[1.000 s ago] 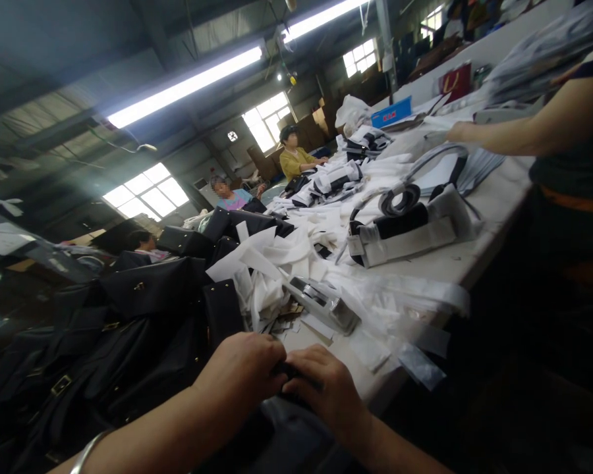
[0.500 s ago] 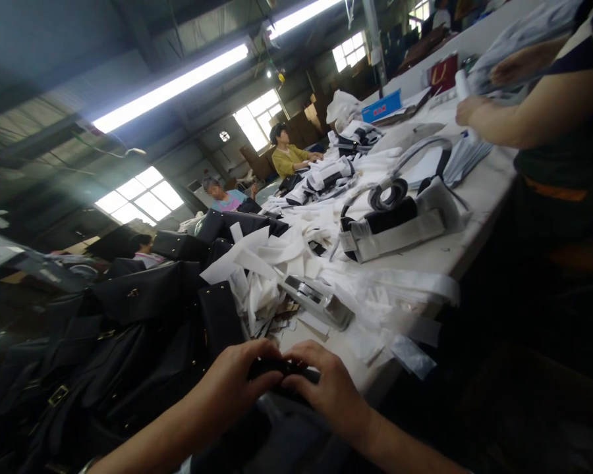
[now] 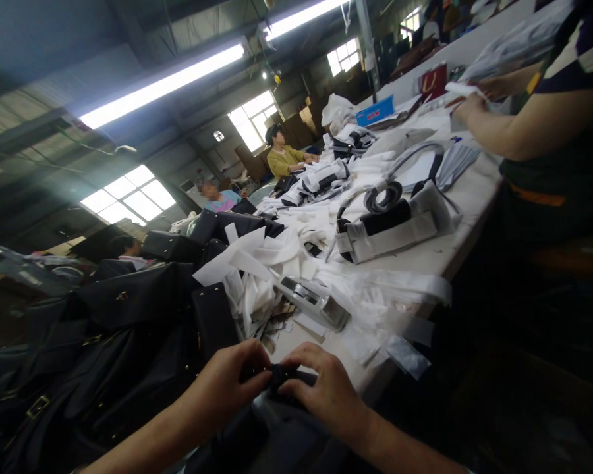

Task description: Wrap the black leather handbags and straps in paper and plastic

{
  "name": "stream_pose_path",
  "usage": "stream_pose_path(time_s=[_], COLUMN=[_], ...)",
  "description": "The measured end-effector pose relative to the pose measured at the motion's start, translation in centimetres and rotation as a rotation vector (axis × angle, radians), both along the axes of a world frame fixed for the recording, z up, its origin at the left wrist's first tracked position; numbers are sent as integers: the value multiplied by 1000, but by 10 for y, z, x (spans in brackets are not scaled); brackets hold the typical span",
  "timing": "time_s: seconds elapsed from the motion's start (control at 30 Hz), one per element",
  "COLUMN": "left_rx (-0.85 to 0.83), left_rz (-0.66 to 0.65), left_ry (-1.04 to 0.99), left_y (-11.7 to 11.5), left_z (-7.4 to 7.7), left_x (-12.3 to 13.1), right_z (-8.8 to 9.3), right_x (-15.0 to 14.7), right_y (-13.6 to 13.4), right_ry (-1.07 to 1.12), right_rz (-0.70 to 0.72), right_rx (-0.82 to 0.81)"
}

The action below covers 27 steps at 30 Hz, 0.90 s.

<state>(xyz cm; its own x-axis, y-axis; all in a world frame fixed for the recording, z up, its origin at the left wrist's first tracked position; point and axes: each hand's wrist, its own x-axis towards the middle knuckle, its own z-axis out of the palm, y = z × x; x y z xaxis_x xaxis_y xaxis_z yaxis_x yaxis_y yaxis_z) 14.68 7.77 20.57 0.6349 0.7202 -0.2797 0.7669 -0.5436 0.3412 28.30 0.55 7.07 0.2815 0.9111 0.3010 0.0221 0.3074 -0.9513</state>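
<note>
At the bottom centre, my left hand (image 3: 234, 375) and my right hand (image 3: 329, 388) meet over a dark piece that looks like a black strap (image 3: 277, 374). Each hand pinches it between thumb and fingers, and the fingertips almost touch. A dark bag-like shape lies below the hands, too dim to make out well. Just beyond them on the table sits a grey tape dispenser (image 3: 316, 303). To the left is a heap of black bags (image 3: 138, 296) with metal studs and buckles.
White paper strips (image 3: 257, 263) pile up on the white table (image 3: 439, 253). A partly wrapped bag (image 3: 390, 224) lies farther right. At the right edge a co-worker's hands (image 3: 469, 108) hold something white. Other people sit beyond, and a blue box (image 3: 374, 110) stands farther back.
My left hand has shifted slightly left along the strap, and more of it shows between the fingertips. The co-worker's hands at right have moved. The view has turned a little.
</note>
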Motion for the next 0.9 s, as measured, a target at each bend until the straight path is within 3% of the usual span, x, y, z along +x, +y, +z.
stream_pose_path(time_s=[0.13, 0.37, 0.47, 0.53, 0.7, 0.8, 0.9], left_rx=[65, 20, 67, 116, 227, 260, 281], left_rz=[-59, -164, -179, -173, -133, -119, -99], left_ry=[14, 99, 113, 148, 204, 163, 140], left_y=[-7, -11, -17, -22, -34, -38, -39], left_z=[1, -7, -10, -11, -16, -20, -22], left_x=[1, 5, 7, 7, 4, 2, -1], right_z=[8, 7, 4, 7, 28, 37, 33], right_x=[10, 40, 46, 47, 49, 53, 58], right_y=[1, 25, 34, 38, 40, 40, 38], right_ry=[-90, 81, 143, 114, -219, -364, -495], right_rz=[52, 678, 826, 878, 936, 887, 795], right_rx=[-93, -228, -244, -264, -327, -319, -316])
